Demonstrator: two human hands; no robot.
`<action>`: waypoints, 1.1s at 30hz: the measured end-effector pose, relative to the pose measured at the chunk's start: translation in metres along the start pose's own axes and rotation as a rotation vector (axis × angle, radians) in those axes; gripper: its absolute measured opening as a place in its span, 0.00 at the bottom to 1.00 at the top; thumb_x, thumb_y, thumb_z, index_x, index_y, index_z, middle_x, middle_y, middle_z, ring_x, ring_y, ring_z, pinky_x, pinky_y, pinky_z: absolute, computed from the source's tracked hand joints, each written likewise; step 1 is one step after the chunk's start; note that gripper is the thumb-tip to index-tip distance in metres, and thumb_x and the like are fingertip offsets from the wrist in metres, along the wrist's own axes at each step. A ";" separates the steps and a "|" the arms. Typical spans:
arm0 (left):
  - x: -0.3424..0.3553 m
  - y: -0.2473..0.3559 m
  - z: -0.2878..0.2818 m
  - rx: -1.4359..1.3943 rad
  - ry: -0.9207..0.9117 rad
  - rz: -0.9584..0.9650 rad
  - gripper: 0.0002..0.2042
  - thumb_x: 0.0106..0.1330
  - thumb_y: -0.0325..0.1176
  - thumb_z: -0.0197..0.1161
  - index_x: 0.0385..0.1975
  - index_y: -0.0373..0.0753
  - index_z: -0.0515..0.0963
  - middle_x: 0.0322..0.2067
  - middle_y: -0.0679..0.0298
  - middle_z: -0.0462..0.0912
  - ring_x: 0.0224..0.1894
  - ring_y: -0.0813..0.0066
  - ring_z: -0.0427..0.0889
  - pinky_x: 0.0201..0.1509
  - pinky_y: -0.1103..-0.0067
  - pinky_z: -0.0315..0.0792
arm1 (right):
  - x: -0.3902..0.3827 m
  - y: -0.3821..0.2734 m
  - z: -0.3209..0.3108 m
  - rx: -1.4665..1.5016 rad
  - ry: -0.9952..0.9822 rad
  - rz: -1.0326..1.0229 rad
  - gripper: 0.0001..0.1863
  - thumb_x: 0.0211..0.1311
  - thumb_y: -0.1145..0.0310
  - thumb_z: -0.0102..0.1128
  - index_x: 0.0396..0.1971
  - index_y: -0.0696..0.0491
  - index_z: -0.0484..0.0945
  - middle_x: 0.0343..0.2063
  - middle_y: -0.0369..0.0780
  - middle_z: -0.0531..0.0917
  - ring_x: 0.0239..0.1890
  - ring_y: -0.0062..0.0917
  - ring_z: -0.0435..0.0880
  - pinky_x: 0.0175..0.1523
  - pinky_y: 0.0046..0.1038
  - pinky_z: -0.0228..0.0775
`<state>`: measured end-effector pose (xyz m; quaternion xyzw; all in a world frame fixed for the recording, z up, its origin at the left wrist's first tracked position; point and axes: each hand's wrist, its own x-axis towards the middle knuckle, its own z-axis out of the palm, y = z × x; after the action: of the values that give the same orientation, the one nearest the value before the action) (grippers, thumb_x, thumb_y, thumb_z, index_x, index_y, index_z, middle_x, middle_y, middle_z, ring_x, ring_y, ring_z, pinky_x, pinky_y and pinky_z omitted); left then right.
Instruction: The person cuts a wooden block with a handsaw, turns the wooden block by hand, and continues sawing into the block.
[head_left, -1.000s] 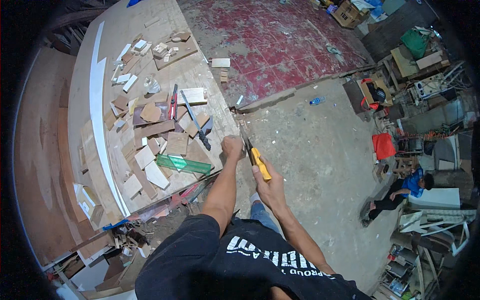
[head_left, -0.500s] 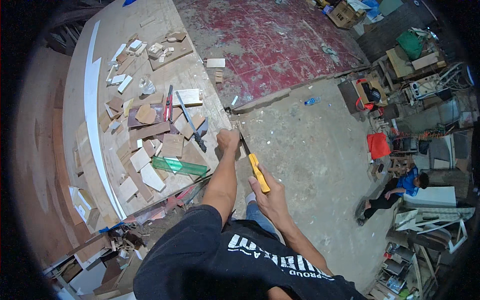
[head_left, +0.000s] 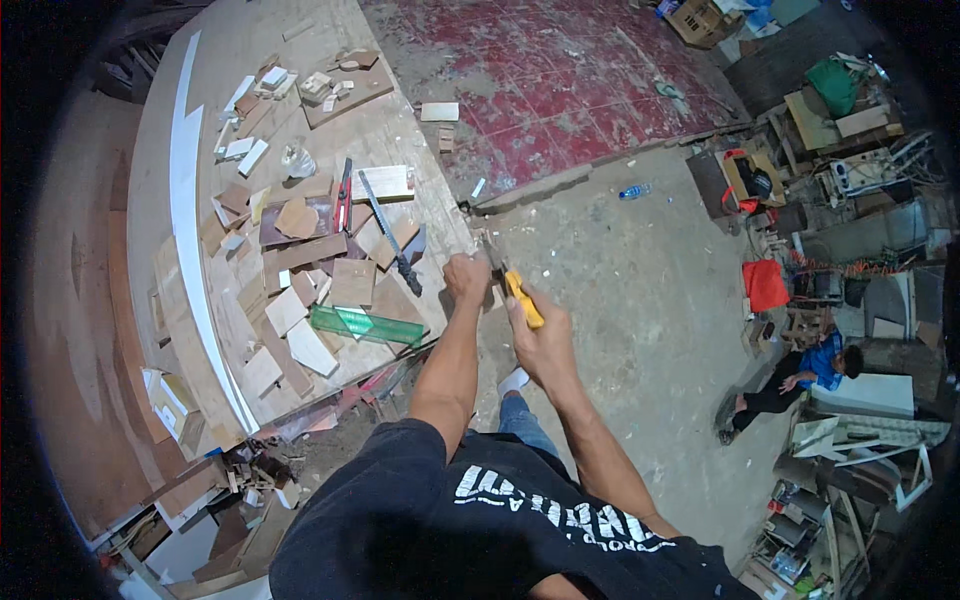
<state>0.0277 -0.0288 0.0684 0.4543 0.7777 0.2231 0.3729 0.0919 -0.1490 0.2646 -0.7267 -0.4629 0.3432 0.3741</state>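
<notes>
My left hand [head_left: 466, 277] is closed at the right edge of the wooden workbench [head_left: 430, 180]; what it grips is mostly hidden. My right hand [head_left: 543, 340] holds a handsaw by its yellow handle [head_left: 522, 300], the blade running forward beside my left hand at the bench edge. Just left of my hands lie a long dark-handled tool [head_left: 390, 233], a red level-like tool [head_left: 344, 196], a green transparent piece [head_left: 365, 325] and several wood offcuts [head_left: 352, 285].
A person in blue [head_left: 822, 368] sits at the right among piled boards and junk [head_left: 850, 440]. A red tiled platform [head_left: 560, 90] is ahead. A water bottle [head_left: 635, 191] and red bag [head_left: 764, 286] are on the right. A large plywood sheet [head_left: 95, 300] stands left.
My right hand and the saw have pushed forward, away from my body, compared with half a second ago. My left hand stays at the bench edge.
</notes>
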 end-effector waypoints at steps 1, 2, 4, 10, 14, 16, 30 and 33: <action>-0.004 -0.003 -0.003 -0.014 0.007 -0.016 0.16 0.55 0.39 0.58 0.30 0.30 0.83 0.32 0.37 0.82 0.39 0.39 0.82 0.47 0.58 0.75 | -0.015 0.017 0.002 -0.002 0.056 -0.084 0.20 0.65 0.68 0.58 0.52 0.65 0.75 0.35 0.56 0.83 0.37 0.38 0.84 0.42 0.32 0.74; -0.006 -0.005 -0.002 -0.018 0.003 -0.012 0.16 0.55 0.39 0.58 0.30 0.30 0.83 0.32 0.37 0.82 0.39 0.39 0.82 0.47 0.58 0.75 | -0.030 0.034 0.003 -0.006 0.122 -0.171 0.19 0.66 0.68 0.58 0.53 0.63 0.75 0.36 0.53 0.84 0.34 0.29 0.83 0.40 0.29 0.73; -0.002 -0.015 -0.003 -0.054 0.030 0.030 0.14 0.55 0.39 0.58 0.29 0.34 0.84 0.31 0.40 0.83 0.38 0.42 0.83 0.46 0.59 0.76 | -0.068 0.069 0.003 0.055 0.055 -0.133 0.20 0.66 0.69 0.58 0.55 0.62 0.74 0.39 0.53 0.84 0.37 0.30 0.84 0.43 0.29 0.73; -0.015 -0.053 0.012 -0.170 0.144 0.197 0.14 0.58 0.36 0.55 0.36 0.36 0.84 0.34 0.43 0.83 0.37 0.44 0.83 0.45 0.61 0.76 | -0.119 0.116 -0.001 0.050 -0.018 -0.198 0.24 0.66 0.69 0.58 0.61 0.60 0.69 0.45 0.53 0.82 0.44 0.29 0.84 0.45 0.30 0.73; -0.048 -0.055 0.011 -0.225 0.096 0.294 0.20 0.60 0.35 0.54 0.51 0.33 0.78 0.40 0.40 0.82 0.44 0.43 0.81 0.54 0.62 0.72 | -0.109 0.061 -0.005 0.091 0.039 0.009 0.24 0.66 0.67 0.59 0.60 0.60 0.70 0.42 0.50 0.83 0.42 0.25 0.82 0.45 0.28 0.72; -0.057 -0.068 0.016 -0.362 0.137 0.366 0.22 0.61 0.32 0.53 0.56 0.29 0.72 0.47 0.39 0.79 0.52 0.42 0.77 0.59 0.62 0.67 | -0.102 0.049 -0.008 0.149 0.072 0.030 0.24 0.66 0.67 0.58 0.59 0.61 0.70 0.41 0.50 0.83 0.41 0.25 0.81 0.45 0.28 0.72; -0.015 -0.088 -0.008 -0.532 -0.316 -0.014 0.16 0.66 0.28 0.56 0.53 0.34 0.70 0.42 0.53 0.81 0.34 0.62 0.84 0.22 0.73 0.81 | -0.113 0.103 -0.047 0.196 0.299 -0.025 0.25 0.68 0.60 0.55 0.58 0.61 0.72 0.27 0.36 0.79 0.22 0.14 0.72 0.27 0.18 0.64; -0.008 -0.096 -0.012 -0.334 -0.267 -0.043 0.23 0.62 0.39 0.64 0.50 0.28 0.69 0.39 0.45 0.82 0.33 0.52 0.85 0.35 0.69 0.80 | -0.132 0.097 -0.041 0.282 0.238 0.101 0.26 0.68 0.59 0.56 0.59 0.60 0.71 0.25 0.35 0.77 0.21 0.14 0.71 0.25 0.18 0.62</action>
<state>-0.0310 -0.0833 0.0127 0.3947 0.6832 0.2789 0.5474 0.1230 -0.3092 0.2211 -0.7247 -0.3256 0.3345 0.5068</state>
